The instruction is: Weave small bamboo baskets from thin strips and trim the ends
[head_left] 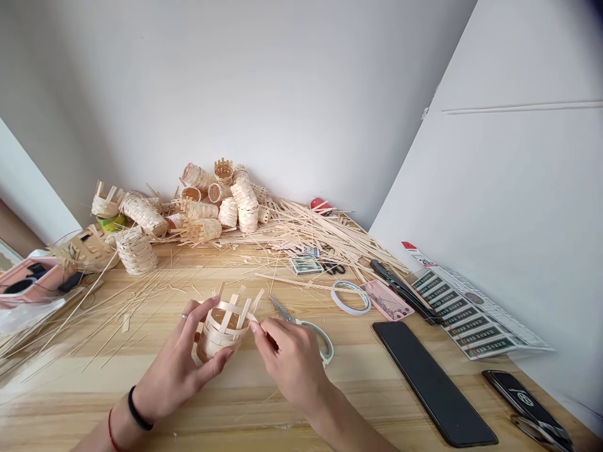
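A small woven basket [219, 334] of pale wood strips is held above the table, its upright strips sticking up past the rim. My left hand [181, 358] wraps round its left side, thumb at the front and fingers at the rim. At the basket's right edge, my right hand [292, 355] pinches a thin wood strip [252, 317] between thumb and forefinger. Just behind the right hand lies a pair of scissors [325, 342] with pale green handles, partly hidden by that hand.
Finished and part-woven baskets [202, 210] are heaped at the back, beside a pile of loose strips [325, 235]. A tape roll [351, 297], pink tray [387, 300], utility knife [400, 287] and black phone [433, 383] lie right. A pink container [35, 285] stands left.
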Demonstrator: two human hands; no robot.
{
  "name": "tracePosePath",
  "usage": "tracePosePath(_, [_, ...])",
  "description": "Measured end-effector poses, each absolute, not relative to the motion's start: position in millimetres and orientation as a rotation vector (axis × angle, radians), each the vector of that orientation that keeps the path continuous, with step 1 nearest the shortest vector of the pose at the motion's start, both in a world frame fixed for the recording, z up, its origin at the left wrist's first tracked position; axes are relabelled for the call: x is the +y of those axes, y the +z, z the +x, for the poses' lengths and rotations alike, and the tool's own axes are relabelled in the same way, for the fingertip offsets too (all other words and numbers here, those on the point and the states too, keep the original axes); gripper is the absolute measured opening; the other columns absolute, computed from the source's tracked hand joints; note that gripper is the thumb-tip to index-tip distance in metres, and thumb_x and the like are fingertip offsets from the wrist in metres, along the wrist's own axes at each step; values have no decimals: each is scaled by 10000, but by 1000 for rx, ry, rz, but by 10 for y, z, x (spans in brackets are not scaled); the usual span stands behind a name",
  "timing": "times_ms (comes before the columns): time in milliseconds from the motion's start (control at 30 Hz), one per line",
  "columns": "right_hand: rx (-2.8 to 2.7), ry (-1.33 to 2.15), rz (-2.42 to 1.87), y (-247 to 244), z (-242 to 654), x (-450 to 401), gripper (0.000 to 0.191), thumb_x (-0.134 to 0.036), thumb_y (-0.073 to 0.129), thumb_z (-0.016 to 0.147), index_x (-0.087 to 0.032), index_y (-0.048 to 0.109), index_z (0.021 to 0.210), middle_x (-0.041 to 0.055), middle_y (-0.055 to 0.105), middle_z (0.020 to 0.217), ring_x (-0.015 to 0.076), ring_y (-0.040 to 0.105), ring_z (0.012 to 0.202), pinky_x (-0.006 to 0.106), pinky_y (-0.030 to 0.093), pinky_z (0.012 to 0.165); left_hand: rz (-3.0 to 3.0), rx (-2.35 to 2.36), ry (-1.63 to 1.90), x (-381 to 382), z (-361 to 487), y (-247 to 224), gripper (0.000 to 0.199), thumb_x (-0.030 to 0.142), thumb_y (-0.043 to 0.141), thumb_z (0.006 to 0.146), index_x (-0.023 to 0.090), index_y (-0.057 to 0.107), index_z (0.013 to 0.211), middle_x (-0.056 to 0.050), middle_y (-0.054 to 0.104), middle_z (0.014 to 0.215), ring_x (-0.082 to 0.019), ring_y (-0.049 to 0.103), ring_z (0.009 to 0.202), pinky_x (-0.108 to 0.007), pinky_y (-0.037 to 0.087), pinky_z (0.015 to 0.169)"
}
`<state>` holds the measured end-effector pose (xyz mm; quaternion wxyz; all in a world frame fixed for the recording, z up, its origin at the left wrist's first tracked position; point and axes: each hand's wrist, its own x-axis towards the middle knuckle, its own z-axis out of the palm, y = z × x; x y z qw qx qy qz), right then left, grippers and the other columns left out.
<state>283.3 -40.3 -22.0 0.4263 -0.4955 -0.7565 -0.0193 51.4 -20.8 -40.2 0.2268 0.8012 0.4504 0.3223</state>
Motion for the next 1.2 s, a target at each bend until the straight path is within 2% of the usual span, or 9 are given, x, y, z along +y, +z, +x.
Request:
tracePosePath(133, [-1951,58,-1184,-224,2847,-412,422,-211,505,1047,-210,509,626,-40,542,524,104,429,457,288,251,514,2198,1226,907,-213,512,-391,729,395,663,979,387,237,1571,-138,481,1507,-384,514,1398,-578,577,1023])
tracePosePath(333, [-1971,168,-1165,-199,2868,-411,425,-232,498,1063,-209,511,639,-37,546,545,107,434,483,289,263,523,2148,1210,996,-219,515,-344,699,379,693,952,347,345,1558,-144,545,1464,-350,615,1300,-492,628,953])
tracePosePath(700, [-1931,141,-1222,-201,2903,-383,413,-268,537,1061,-195,575,656,-31,561,575,108,443,504,285,277,537,2174,1203,940,-213,502,-323,566,382,644,988,351,348,1470,-109,514,1386,-299,624,1241,-461,640,931])
tracePosePath(800, [-1914,151,-1205,-194,2913,-369,376,-258,553,1053,-192,621,689,-12,578,636,121,494,557,276,319,561,2167,1204,940,-209,507,-311,554,385,637,991,352,355,1467,-102,497,1384,-291,617,1246,-471,629,959])
tracePosePath(967, [-1846,184,-1143,-207,2923,-351,226,-180,549,1034,-189,699,866,35,617,813,173,597,762,273,456,692,2188,1201,934,-207,497,-325,564,395,630,993,361,345,1478,-102,487,1390,-295,620,1241,-457,644,925])
tracePosePath(1100, [-1883,165,-1101,-197,2929,-343,237,-177,527,1054,-189,705,897,49,614,871,190,595,839,293,490,753,2232,1222,914,-214,483,-330,577,404,635,988,359,347,1486,-108,496,1406,-326,609,1276,-475,637,938])
tracePosePath(1200, [-1882,157,-1101,-193,2929,-338,309,-212,506,1076,-182,681,824,38,587,825,174,579,793,284,478,720,2285,1204,892,-217,491,-310,594,394,634,992,371,331,1502,-103,503,1406,-313,630,1242,-464,636,934])
